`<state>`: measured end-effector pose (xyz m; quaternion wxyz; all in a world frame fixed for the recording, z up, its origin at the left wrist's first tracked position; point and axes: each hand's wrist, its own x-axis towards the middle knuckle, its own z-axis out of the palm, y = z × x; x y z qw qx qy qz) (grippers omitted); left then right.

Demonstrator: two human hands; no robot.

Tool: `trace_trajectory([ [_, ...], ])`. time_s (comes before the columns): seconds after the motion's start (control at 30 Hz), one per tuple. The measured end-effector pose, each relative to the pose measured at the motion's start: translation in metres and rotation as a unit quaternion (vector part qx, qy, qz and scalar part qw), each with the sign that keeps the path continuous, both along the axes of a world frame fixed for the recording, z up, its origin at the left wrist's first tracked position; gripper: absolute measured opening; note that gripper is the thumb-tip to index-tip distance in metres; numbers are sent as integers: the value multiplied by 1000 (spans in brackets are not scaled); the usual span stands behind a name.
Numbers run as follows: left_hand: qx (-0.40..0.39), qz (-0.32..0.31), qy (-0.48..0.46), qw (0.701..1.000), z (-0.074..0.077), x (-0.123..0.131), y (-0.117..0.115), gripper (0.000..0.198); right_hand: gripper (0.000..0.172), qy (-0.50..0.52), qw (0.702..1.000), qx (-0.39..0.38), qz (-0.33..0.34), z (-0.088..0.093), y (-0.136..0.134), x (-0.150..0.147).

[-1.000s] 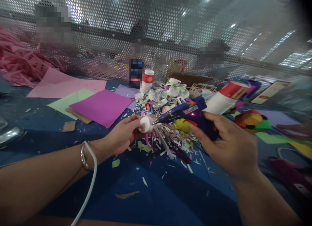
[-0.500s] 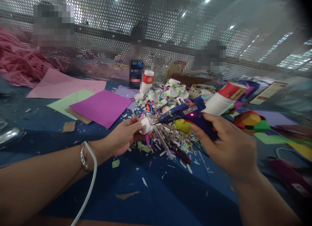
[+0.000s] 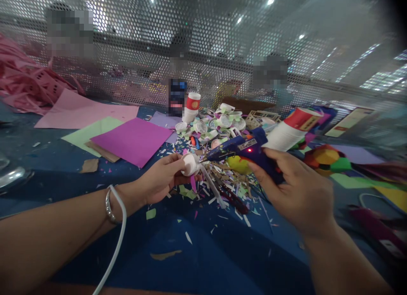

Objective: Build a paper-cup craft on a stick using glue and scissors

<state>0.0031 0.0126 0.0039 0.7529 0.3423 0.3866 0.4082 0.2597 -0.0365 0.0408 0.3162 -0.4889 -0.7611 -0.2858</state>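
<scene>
My left hand (image 3: 160, 178) pinches a small round white cap-like piece (image 3: 190, 164) above the blue table. My right hand (image 3: 299, 189) is wrapped round the grip of a blue hot glue gun (image 3: 244, 150) whose red light glows. The gun's nozzle touches the right edge of the white piece. A white cable (image 3: 116, 240) lies across my left wrist beside a silver bracelet (image 3: 108, 205).
Paper scraps (image 3: 219, 187) litter the blue table (image 3: 197, 252). Magenta paper (image 3: 133, 139), green and pink sheets lie to the left. A pile of small cups and lids (image 3: 219, 123), red-and-white paper cups (image 3: 294, 127), a coloured paper ball (image 3: 329, 157) and a perforated metal screen (image 3: 203, 45) stand behind.
The white piece and the glue gun's tip have stayed together, shifting only slightly. Both hands hold almost still.
</scene>
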Motion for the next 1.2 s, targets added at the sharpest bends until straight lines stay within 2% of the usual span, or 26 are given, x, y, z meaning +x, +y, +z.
trace_trajectory([
  [0.33,42,45,16,998,-6,0,3,14,26,-29,998,47,-4,-1,2,0],
  [0.47,79,37,3,996,-4,0,0,13,26,-21,999,43,-24,-4,3,0],
  [0.7,72,64,-29,995,-8,-3,2,9,38,23,990,85,-113,-3,15,21],
  [0.83,60,44,-40,996,-10,-4,4,8,49,26,983,87,-161,1,23,46],
  [1.03,68,27,-23,997,-8,-4,2,13,61,38,962,36,-267,3,28,75],
  [1.2,66,30,-15,997,-6,-4,2,17,59,35,936,-50,-346,4,28,83],
])
